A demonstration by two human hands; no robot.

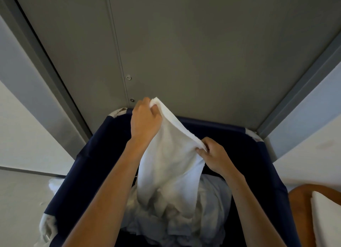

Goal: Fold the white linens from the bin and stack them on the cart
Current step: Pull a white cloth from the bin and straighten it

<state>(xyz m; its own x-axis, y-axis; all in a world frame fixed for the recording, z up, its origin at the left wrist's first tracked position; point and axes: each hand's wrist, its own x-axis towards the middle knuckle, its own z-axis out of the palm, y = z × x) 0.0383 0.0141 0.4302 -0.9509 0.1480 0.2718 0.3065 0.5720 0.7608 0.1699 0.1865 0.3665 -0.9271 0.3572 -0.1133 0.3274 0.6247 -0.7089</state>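
Pinching 1 edge of the towel (166, 173) with left hand (145, 117) and right hand (214, 155) above the bin (88, 163), likely spreading it for folding.

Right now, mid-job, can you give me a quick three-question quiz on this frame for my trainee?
1. True or false: the left hand and the right hand both grip the upper edge of the white towel.
2. Which hand holds its end of the edge higher in the picture? A: left. B: right. C: both level.
3. Fill in: the towel hangs over the navy bin, which holds a pile of more white ___.

Key: 1 true. 2 A. 3 linens.
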